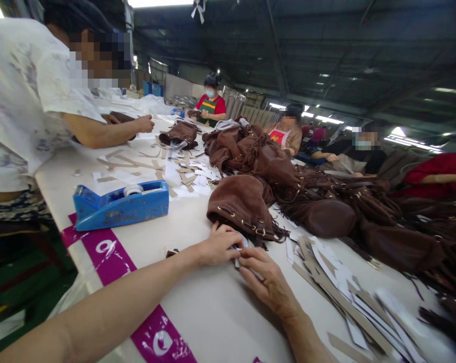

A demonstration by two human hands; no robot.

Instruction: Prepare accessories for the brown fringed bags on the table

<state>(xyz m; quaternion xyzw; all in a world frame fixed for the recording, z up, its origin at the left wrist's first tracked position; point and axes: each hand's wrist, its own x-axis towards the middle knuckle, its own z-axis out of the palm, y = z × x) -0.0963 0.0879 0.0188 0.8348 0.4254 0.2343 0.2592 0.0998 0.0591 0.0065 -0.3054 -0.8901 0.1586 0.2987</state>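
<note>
My left hand (pixel 218 244) and my right hand (pixel 264 277) meet on the white table (pixel 213 312), fingers curled and pinched together over a small white paper piece (pixel 240 252) that is mostly hidden. Just beyond my fingertips lies a brown suede fringed bag (pixel 243 204) with metal rings. My forearms reach in from the lower left and the bottom edge.
A blue tape dispenser (pixel 122 204) sits to the left. Card strips and paper slips (pixel 349 297) lie at the right. A heap of brown bags (pixel 326 196) fills the middle and right. A person in white (pixel 27 101) stands at the left edge; other workers sit farther back.
</note>
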